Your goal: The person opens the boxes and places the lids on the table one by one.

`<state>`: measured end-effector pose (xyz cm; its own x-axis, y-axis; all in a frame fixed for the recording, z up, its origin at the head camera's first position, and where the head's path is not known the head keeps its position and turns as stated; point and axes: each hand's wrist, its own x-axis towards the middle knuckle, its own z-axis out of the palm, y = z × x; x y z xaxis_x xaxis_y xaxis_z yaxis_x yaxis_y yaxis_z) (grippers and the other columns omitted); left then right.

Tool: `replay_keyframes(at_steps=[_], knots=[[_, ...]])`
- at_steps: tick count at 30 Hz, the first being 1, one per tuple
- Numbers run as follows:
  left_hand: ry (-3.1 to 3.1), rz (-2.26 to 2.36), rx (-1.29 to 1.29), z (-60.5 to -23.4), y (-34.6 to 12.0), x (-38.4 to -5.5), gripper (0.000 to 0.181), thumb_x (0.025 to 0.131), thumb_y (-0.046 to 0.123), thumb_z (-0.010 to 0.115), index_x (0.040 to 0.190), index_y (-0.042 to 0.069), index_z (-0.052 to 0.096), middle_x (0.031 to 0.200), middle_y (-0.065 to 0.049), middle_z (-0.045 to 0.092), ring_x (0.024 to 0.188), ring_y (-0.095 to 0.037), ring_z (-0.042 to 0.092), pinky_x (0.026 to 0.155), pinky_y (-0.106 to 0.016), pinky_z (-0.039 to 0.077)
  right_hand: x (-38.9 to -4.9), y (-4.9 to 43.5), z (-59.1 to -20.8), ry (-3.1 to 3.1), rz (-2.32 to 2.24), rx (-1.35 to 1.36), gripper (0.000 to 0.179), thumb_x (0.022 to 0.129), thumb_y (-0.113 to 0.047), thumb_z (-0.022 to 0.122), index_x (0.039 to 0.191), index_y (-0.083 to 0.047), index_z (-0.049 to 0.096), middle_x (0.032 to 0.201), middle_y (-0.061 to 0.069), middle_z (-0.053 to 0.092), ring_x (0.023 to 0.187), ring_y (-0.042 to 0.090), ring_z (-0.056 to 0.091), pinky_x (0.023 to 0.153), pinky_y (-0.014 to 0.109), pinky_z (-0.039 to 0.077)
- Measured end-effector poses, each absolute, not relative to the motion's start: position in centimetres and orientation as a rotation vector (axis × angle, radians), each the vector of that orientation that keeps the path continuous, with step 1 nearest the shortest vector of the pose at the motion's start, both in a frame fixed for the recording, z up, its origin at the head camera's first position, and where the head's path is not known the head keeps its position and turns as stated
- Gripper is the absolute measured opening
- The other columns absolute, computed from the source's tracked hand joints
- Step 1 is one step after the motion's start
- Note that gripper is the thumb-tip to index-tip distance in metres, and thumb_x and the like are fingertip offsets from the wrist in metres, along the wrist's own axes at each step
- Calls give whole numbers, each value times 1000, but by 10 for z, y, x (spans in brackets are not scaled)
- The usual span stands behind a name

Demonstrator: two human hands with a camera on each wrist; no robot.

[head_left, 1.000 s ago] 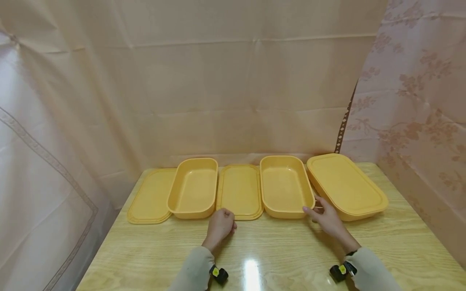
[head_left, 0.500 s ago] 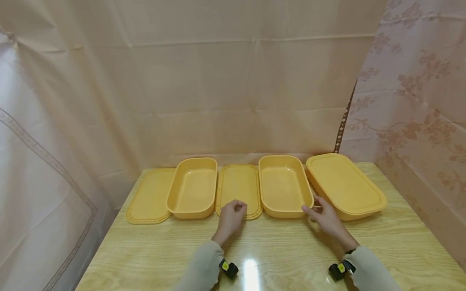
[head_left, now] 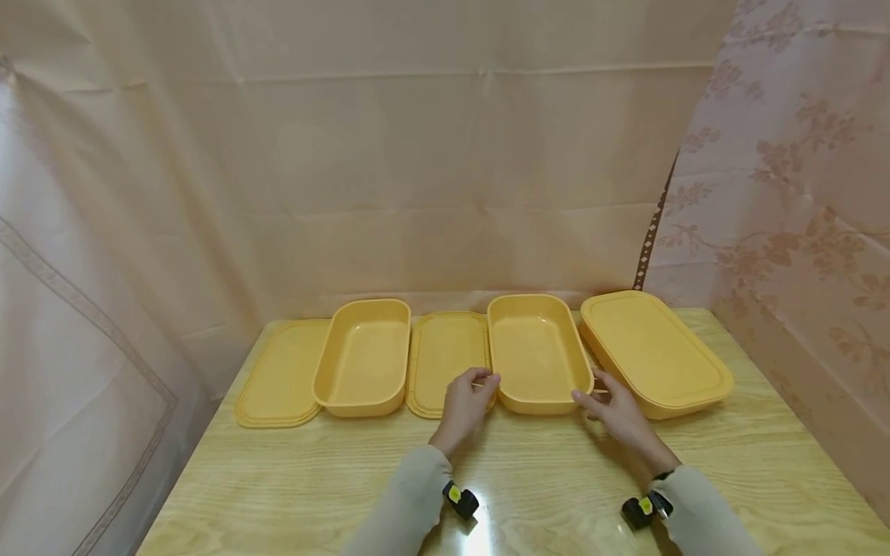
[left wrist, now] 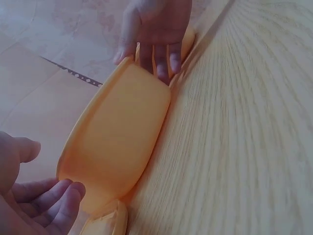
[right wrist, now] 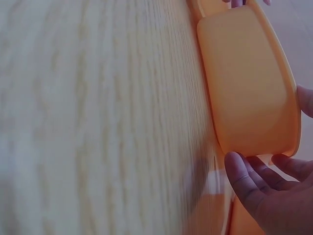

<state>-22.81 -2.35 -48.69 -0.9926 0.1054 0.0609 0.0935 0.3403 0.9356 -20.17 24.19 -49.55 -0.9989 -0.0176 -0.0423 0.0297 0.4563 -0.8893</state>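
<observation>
An uncovered yellow plastic food container (head_left: 538,351) stands between my two hands. My right hand (head_left: 622,417) holds its front right corner, thumb at the rim and fingers along the outer side wall. My left hand (head_left: 464,409) is at its left side. In the left wrist view, the left fingertips (left wrist: 73,188) touch or nearly touch the container's wall, and the thumb stands apart from the rim. Below the left hand lies a flat yellow lid (head_left: 445,355), partly hidden by it. In the right wrist view the same container (right wrist: 249,83) shows its outer front wall.
Left of the lid stands another uncovered yellow container (head_left: 365,355), with a second flat lid (head_left: 281,378) beyond it. A lidded yellow container (head_left: 653,347) sits angled at the right, close to my right hand. Cloth (head_left: 417,177) hangs behind the wooden table (head_left: 292,486).
My left hand has moved right, across the front of the middle lid, to the left side of the uncovered container. The right hand has stayed at that container's front right corner.
</observation>
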Motion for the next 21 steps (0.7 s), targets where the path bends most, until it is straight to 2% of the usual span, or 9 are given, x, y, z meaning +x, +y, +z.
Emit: replay_keyframes(at_steps=[6, 12, 21], knots=[[2570, 1807, 136, -489, -21, -231, 37, 94, 30, 64, 116, 1, 65, 102, -12, 69, 85, -16, 67, 67, -25, 55, -203, 239, -494, 2637, -1619, -11, 67, 97, -32, 61, 146, 5, 32, 134, 31, 48, 105, 28, 63, 74, 30, 57], [2602, 1777, 14, -490, -16, -234, 31, 91, 24, 68, 113, 2, 66, 96, -10, 69, 72, -9, 62, 61, -20, 51, -205, 238, -494, 2616, -1632, -30, 68, 97, -31, 61, 146, 5, 31, 135, 30, 47, 109, 34, 61, 75, 31, 58], [2625, 1744, 17, -493, -16, -234, 26, 91, 24, 67, 105, 3, 68, 95, -9, 71, 78, -11, 64, 64, -21, 51, -208, 237, -493, 2615, -1636, -47, 67, 97, -28, 61, 146, 5, 31, 134, 31, 47, 108, 33, 62, 73, 30, 57]])
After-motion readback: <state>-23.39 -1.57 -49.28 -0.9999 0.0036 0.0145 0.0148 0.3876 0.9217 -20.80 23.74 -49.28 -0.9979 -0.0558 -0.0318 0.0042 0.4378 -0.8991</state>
